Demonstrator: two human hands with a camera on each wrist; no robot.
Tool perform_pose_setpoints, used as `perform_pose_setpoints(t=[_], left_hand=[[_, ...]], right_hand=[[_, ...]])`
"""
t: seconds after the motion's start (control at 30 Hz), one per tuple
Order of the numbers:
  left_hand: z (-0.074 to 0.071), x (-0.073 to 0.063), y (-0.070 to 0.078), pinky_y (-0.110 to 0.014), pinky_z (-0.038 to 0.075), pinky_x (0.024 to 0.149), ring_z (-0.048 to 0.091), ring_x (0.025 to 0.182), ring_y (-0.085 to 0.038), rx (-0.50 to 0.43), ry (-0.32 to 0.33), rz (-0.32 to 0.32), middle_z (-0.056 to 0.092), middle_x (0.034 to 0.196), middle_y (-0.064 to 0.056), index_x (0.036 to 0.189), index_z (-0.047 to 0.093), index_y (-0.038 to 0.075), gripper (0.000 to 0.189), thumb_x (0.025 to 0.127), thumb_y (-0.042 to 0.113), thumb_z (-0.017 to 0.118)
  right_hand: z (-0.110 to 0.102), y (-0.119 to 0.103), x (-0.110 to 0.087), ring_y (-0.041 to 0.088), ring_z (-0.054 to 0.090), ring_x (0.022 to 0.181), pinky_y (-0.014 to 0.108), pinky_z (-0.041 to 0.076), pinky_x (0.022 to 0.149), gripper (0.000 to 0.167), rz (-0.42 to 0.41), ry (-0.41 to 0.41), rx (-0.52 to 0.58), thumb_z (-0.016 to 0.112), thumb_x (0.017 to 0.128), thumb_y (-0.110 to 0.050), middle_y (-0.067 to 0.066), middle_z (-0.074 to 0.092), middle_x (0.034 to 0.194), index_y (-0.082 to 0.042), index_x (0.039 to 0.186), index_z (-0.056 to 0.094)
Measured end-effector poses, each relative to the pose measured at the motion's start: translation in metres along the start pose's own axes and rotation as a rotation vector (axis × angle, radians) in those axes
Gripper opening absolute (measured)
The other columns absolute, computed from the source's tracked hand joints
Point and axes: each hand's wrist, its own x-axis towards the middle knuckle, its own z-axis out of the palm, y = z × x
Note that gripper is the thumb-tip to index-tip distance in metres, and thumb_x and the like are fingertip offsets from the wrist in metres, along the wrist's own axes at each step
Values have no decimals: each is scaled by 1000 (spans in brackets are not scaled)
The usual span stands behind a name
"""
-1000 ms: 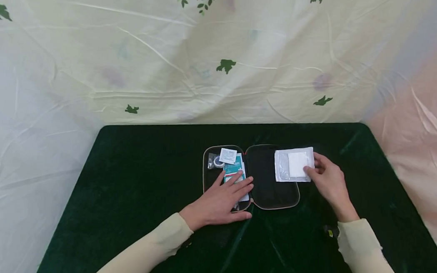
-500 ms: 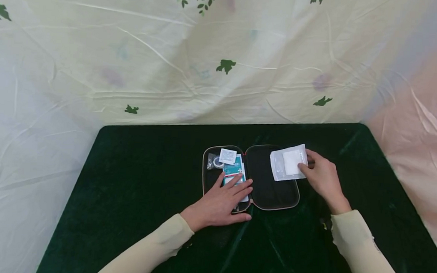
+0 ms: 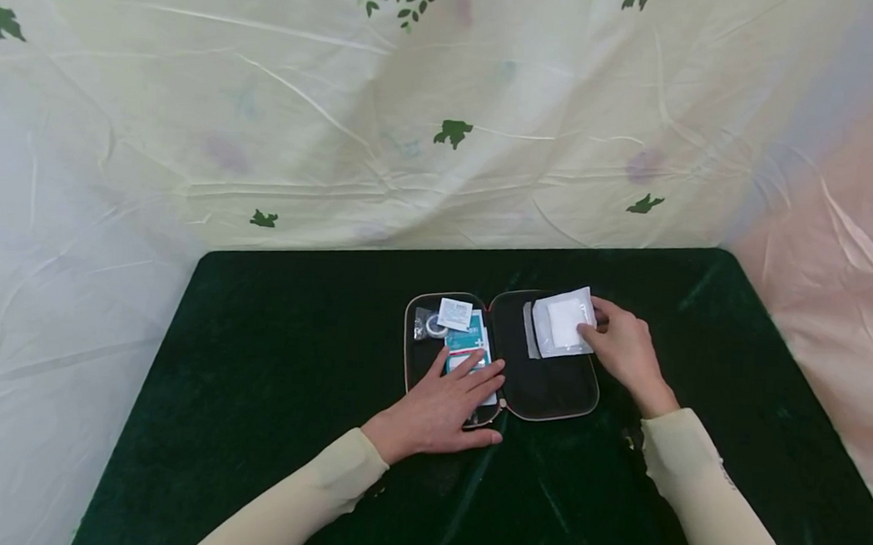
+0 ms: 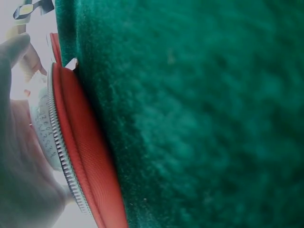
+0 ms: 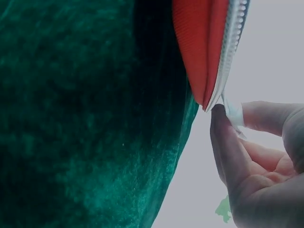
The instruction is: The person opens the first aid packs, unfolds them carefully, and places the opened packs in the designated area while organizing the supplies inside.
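Note:
An unzipped case (image 3: 541,396) lies open on the table, its two halves side by side; the wrist views show its red outside (image 4: 90,137) and zipper. My left hand (image 3: 436,406) rests with spread fingers over the left half, on the teal-and-white packets (image 3: 464,341). Between thumb and fingers my right hand (image 3: 627,342) pinches a clear-and-white packet (image 3: 567,322) that looks like wrapped gauze, over the right half. A greyish strip (image 3: 530,330) shows at this packet's left edge. What lies under my left palm is hidden.
In the case's left half lie a small white packet (image 3: 455,314), a white tape roll (image 3: 436,327) and a crinkled clear bag (image 3: 422,323). Dark green velvet covers the table (image 3: 290,339). A pale curtain (image 3: 340,133) with green leaf prints hangs behind.
My right hand has moved left with the gauze packet, farther over the case's right half. The greyish strip now shows beside the packet. My left hand has stayed in place.

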Motion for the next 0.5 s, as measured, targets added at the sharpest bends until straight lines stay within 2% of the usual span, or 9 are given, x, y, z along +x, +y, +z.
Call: perform_pose_setpoints(t=[0.17, 0.3, 0.5], left_hand=[[1, 0, 0, -63, 2, 123, 0, 160, -21, -8, -9, -3, 12, 173, 5, 164, 31, 21, 85, 100, 76, 35], [1, 1, 0, -63, 2, 123, 0, 159, -20, -11, -16, -3, 11, 173, 5, 164, 31, 21, 85, 100, 76, 34], [0, 0, 1, -63, 2, 123, 0, 159, -20, -19, -19, -7, 11, 173, 5, 164, 31, 21, 85, 100, 76, 35]], right_hand=[[4, -1, 2, 35, 62, 87, 38, 53, 67, 53, 2, 56, -50, 65, 101, -6, 33, 63, 124, 11, 148, 47], [9, -4, 2, 35, 62, 85, 36, 51, 64, 52, -8, 80, -57, 66, 100, -4, 34, 64, 123, 12, 146, 48], [8, -9, 1, 34, 61, 85, 36, 50, 63, 52, -35, 25, -56, 65, 99, -3, 33, 64, 121, 12, 146, 48]])
